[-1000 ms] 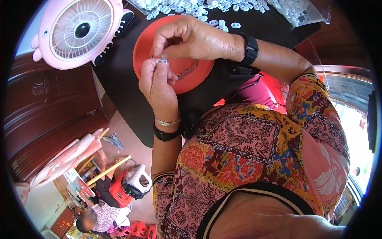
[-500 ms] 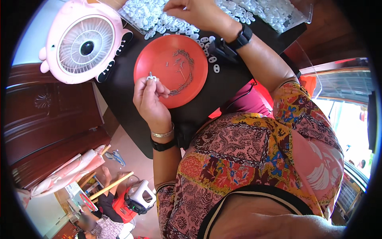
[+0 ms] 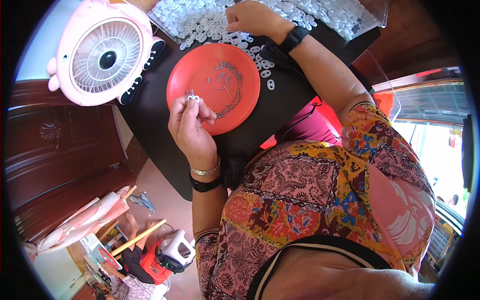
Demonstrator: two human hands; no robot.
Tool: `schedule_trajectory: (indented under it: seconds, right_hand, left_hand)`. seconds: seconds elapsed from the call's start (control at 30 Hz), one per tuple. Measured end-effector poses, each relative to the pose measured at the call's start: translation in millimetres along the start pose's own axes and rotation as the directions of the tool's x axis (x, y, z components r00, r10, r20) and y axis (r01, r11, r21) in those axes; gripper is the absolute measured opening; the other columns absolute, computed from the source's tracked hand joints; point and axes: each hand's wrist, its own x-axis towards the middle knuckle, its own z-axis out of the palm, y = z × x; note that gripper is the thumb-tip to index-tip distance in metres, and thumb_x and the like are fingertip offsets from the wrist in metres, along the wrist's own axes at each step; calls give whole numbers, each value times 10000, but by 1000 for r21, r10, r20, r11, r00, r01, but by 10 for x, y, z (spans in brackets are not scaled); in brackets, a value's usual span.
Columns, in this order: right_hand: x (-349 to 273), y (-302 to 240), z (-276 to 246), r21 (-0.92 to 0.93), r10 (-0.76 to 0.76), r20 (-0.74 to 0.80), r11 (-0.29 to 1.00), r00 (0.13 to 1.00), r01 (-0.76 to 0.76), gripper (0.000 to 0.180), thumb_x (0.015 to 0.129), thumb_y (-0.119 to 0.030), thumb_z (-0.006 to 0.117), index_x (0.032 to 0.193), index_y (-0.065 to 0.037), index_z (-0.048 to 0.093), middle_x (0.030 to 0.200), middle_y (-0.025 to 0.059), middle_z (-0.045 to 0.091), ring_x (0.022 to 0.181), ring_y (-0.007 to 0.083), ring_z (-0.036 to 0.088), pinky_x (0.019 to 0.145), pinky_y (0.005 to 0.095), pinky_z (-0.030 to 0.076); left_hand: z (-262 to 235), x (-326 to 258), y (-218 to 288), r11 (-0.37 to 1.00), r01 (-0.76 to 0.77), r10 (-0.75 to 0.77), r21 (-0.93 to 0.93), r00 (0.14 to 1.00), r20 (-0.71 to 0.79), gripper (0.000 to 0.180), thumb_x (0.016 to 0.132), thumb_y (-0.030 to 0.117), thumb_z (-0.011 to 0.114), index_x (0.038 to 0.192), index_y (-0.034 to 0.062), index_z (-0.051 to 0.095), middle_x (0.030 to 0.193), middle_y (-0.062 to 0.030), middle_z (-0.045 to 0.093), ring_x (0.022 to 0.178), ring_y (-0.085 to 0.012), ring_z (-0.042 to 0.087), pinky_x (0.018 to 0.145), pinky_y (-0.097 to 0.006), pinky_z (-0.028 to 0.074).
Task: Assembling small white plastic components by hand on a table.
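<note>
My left hand (image 3: 192, 125) pinches a small white plastic clip (image 3: 194, 98) between thumb and fingers, over the left part of a red round plate (image 3: 180, 75). Thin metal pins stick up from the clip. On the plate lie many small grey metal pins (image 3: 235, 92), mostly in a curved band, with a few loose in the middle. Beyond the plate, my right hand (image 3: 252, 19) is at a heap of white two-holed plastic pieces (image 3: 200, 22). Its fingers are curled in; whatever they hold, if anything, is hidden.
Several white pieces (image 3: 265, 65) lie loose on the black table (image 3: 150, 120) right of the plate. A clear tray (image 3: 367, 30) holds the heap. A pink fan (image 3: 107, 60) stands at the left. Lower left, another person (image 3: 135, 265) sits near a white-grey appliance (image 3: 177, 250).
My right hand has moved right and slightly nearer, down to the heap, its fingers more curled. My left hand has barely shifted; two pins show at the clip where one showed before.
</note>
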Motion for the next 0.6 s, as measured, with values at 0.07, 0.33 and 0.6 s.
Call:
schedule_trajectory:
  seconds: [0.07, 0.33, 0.6]
  right_hand:
    - [-38, -174, -281, 306, 90, 26, 947, 996, -93, 237, 755, -256, 643, 800, -26, 674, 764, 147, 671, 724, 285, 650, 663, 374, 512]
    - [-68, -318, -301, 874, 35, 169, 456, 985, -166, 189, 835, -128, 642, 964, 10, 657, 798, 50, 668, 712, 100, 598, 658, 251, 491]
    - [-223, -678, -424, 960, -159, 263, 140, 952, -242, 186, 889, -110, 629, 1042, -5, 647, 897, 12, 673, 763, 61, 610, 701, 208, 507]
  left_hand:
    - [3, -8, 6, 1000, 3, -3, 8, 1000, -10, 136, 926, 107, 475, 843, 11, 523, 663, -44, 505, 565, -122, 492, 524, -234, 382]
    - [-5, -29, 17, 1000, 2, -2, 22, 1000, -20, 135, 925, 110, 474, 859, 10, 535, 677, -45, 524, 574, -123, 513, 530, -234, 386]
    - [-24, -42, 21, 999, -5, 7, 40, 999, -35, 135, 927, 113, 475, 873, 8, 539, 688, -51, 541, 575, -127, 524, 534, -229, 394]
